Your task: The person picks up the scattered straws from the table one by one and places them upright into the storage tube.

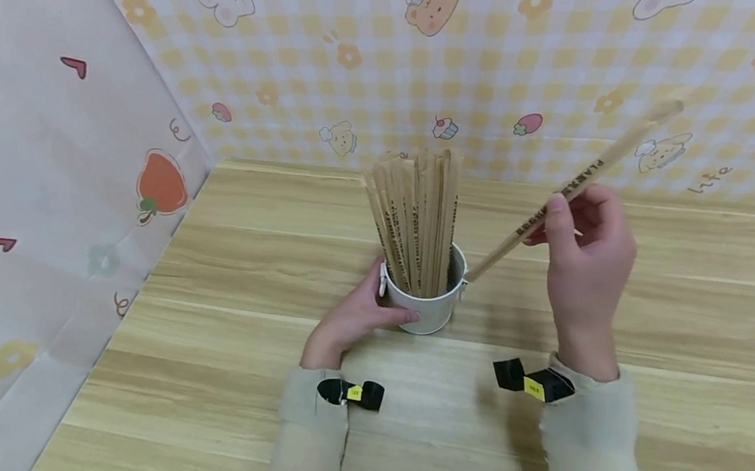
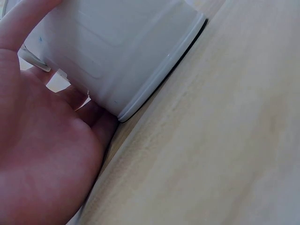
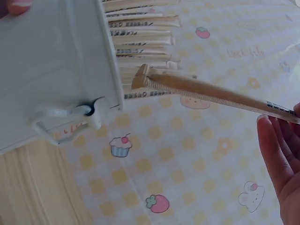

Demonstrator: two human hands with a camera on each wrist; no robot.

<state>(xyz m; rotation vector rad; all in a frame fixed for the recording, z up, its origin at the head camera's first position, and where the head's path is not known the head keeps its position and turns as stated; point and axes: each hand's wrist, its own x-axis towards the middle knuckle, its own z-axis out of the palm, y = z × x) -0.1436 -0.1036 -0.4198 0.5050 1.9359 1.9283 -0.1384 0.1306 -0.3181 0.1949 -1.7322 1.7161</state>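
A small white bucket [image 1: 425, 314] stands on the table, holding several paper-wrapped straws [image 1: 412, 222] upright. My left hand [image 1: 359, 310] holds the bucket from its left side, thumb across the front and fingers behind; the left wrist view shows the fingers around the bucket's wall [image 2: 126, 47]. To the right, my right hand [image 1: 586, 254] pinches a single paper-wrapped straw [image 1: 576, 179] with dark print between thumb and fingers. That straw slants, its lower end close by the bucket's right rim and its upper end up to the right. In the right wrist view, a small handle loop [image 3: 61, 124] hangs on the bucket's side.
The wood-grain table [image 1: 170, 361] extends around the bucket. A yellow-checked printed sheet [image 1: 503, 49] rises behind it, and a pale printed sheet [image 1: 26, 156] stands along the left edge. Black straps with yellow tags [image 1: 533, 388] sit on both sleeves.
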